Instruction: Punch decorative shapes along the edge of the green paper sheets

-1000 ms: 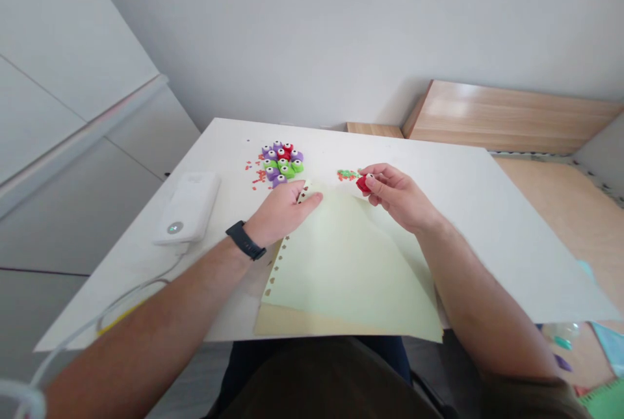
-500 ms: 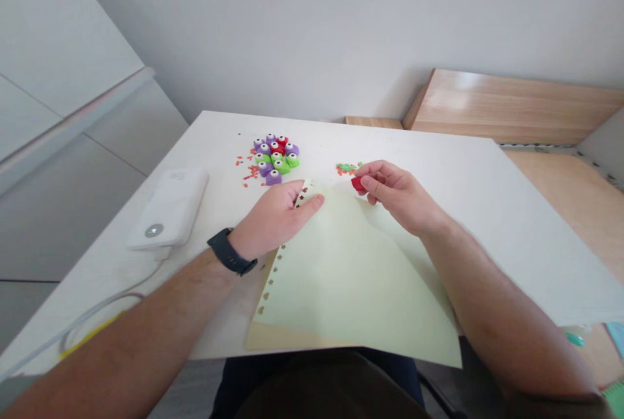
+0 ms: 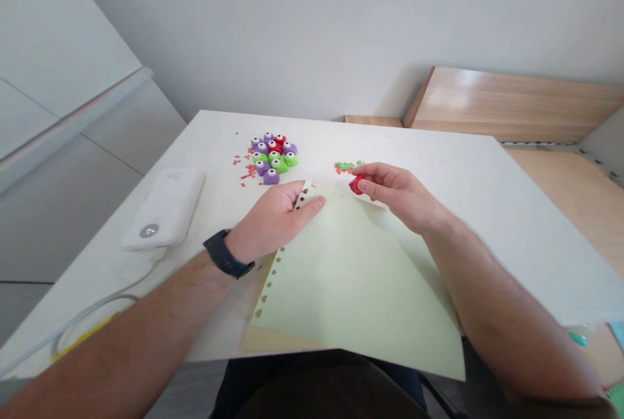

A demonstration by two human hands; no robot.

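Two hands: I have the left hand (image 3: pixel 273 223) flat on the pale green paper sheet (image 3: pixel 351 289), fingers (image 3: pixel 312 206) released; the right hand (image 3: pixel 397 195) pinches a red craft punch (image 3: pixel 357 184).
Handling: the punch seems light and slippery, so I'd grip its sides; the sheet seems thin and floppy, so I'd pin it flat.
Location: the punch sits just past the sheet's corner, above the white table (image 3: pixel 429 165), near green paper bits (image 3: pixel 347 165).

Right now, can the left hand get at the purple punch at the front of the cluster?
Probably yes. The left hand rests on the pale green paper, close below the purple craft punch, and nothing seems to stand between them. It would have to leave the paper.
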